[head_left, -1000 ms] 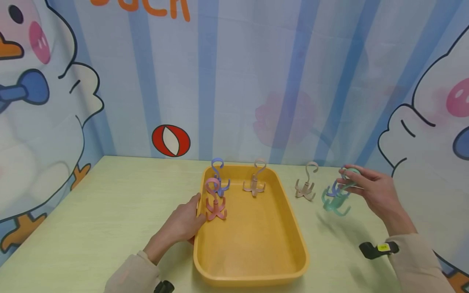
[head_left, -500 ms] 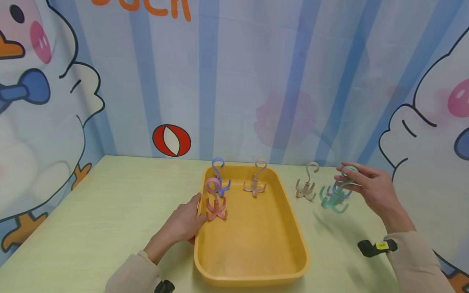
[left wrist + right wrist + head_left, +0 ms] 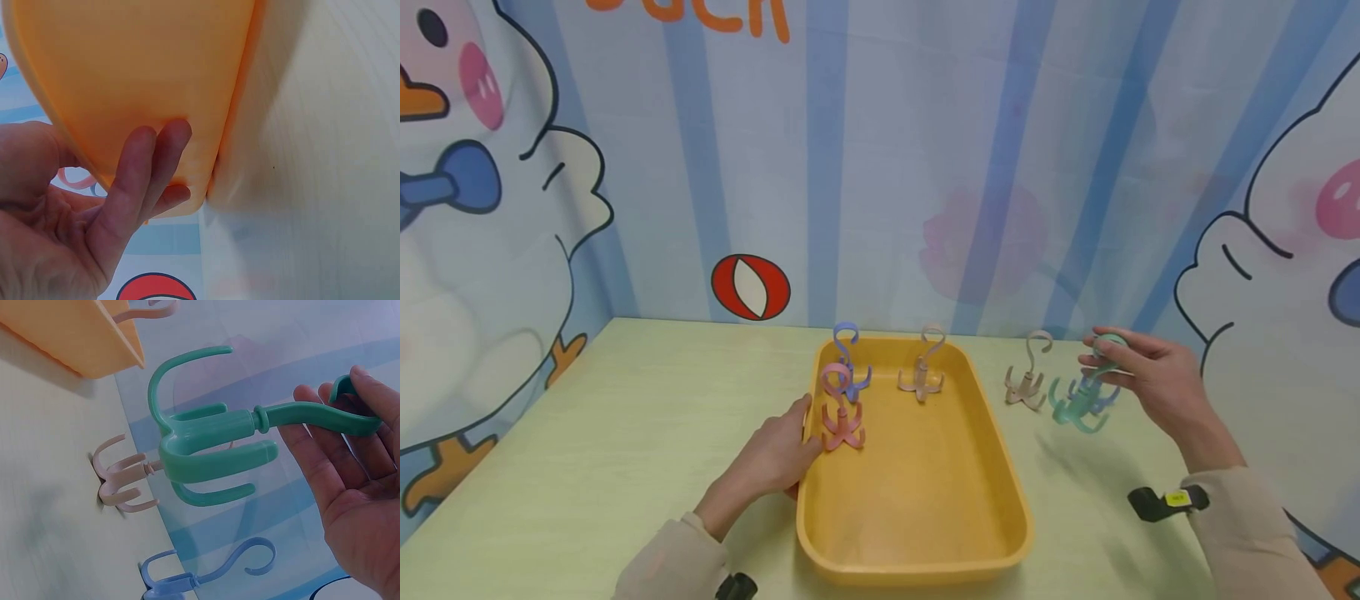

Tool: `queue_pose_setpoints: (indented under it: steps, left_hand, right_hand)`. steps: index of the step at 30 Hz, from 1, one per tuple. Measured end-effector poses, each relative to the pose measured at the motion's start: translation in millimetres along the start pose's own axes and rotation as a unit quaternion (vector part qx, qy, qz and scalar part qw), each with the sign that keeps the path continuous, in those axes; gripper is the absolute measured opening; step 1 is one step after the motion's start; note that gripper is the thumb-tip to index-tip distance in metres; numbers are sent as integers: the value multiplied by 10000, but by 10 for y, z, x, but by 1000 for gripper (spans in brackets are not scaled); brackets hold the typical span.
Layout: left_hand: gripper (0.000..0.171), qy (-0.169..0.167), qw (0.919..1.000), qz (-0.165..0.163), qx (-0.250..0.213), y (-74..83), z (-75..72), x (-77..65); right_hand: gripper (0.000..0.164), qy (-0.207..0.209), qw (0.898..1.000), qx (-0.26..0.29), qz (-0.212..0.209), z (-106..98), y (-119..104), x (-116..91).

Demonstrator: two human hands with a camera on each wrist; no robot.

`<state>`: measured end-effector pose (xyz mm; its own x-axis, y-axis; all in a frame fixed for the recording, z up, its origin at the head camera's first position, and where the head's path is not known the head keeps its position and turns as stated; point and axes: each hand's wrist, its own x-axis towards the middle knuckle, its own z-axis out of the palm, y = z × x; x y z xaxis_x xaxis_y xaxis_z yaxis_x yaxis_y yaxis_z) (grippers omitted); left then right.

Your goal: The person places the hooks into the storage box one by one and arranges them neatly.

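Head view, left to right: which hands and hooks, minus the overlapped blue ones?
Left hand → pink hook in the tray → inner beige hook → outer beige hook, outside the tray → green hook → right hand.

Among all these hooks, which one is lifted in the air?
The green hook, held by its curved top in the right hand. It is the only green one; three hooks stand in the yellow tray and two hooks on the table.

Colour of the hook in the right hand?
Hook is green; shows best in the right wrist view.
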<state>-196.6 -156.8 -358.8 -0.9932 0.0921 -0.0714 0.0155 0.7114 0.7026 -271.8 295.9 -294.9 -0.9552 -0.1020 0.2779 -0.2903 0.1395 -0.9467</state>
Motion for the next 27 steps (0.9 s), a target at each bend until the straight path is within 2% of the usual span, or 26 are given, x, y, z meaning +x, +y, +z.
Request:
queue_pose_setpoints:
  steps: [16, 27]
  left_hand:
    - [69, -36, 9999, -70, -83, 6, 2, -6]
    - [69, -14, 10000, 1, -97, 8, -2, -12]
  right_hand:
    - [48, -173, 9997, -158, -103, 119, -89, 39]
    - [49, -193, 9988, -412, -160, 221, -141, 73]
